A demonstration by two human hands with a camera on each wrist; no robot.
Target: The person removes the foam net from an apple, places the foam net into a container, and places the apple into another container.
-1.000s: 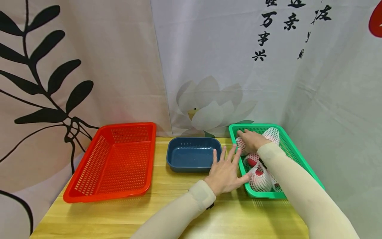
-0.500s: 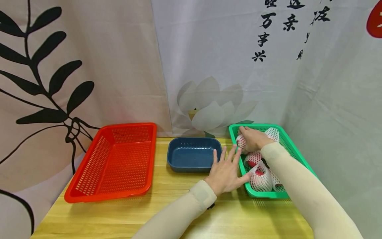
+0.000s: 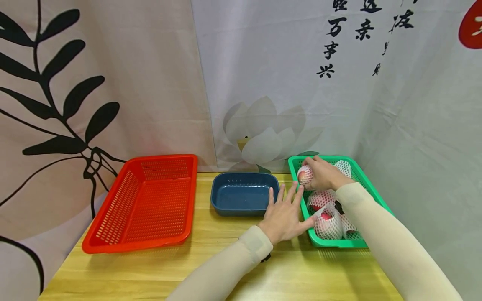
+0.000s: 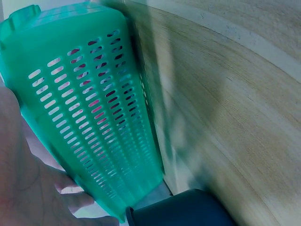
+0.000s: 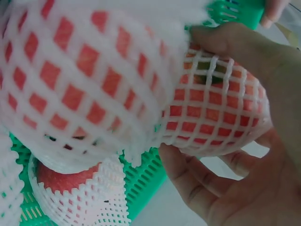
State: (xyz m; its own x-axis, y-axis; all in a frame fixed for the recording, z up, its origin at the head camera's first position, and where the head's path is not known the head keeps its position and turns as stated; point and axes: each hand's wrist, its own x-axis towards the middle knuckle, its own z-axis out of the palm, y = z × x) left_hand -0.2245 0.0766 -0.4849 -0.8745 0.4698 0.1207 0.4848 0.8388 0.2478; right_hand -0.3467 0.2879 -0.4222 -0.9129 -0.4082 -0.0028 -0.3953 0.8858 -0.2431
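Observation:
My right hand point(image 3: 324, 173) grips an apple point(image 3: 305, 174) in a white foam net at the back left of the green basket point(image 3: 339, 243). In the right wrist view, thumb and fingers curl round this netted apple point(image 5: 211, 103), and another netted apple point(image 5: 80, 80) looms close beside it. Several more netted red fruits lie in the basket, one of them a netted apple point(image 3: 328, 225) near the front. My left hand point(image 3: 284, 219) has its fingers spread between basket and dish, its thumb at the basket's left rim; whether it touches is hard to tell.
A dark blue dish point(image 3: 244, 198) stands at the middle back of the wooden table point(image 3: 211, 255). To its left is a red basket point(image 3: 158, 196) with nothing in it. Printed cloth point(image 3: 162, 83) hangs behind, and grey cloth point(image 3: 433, 146) rises at the right.
My right hand has lifted slightly and drawn back toward the right, and the apple in its fingers shows more and sits higher. The left hand stays in place.

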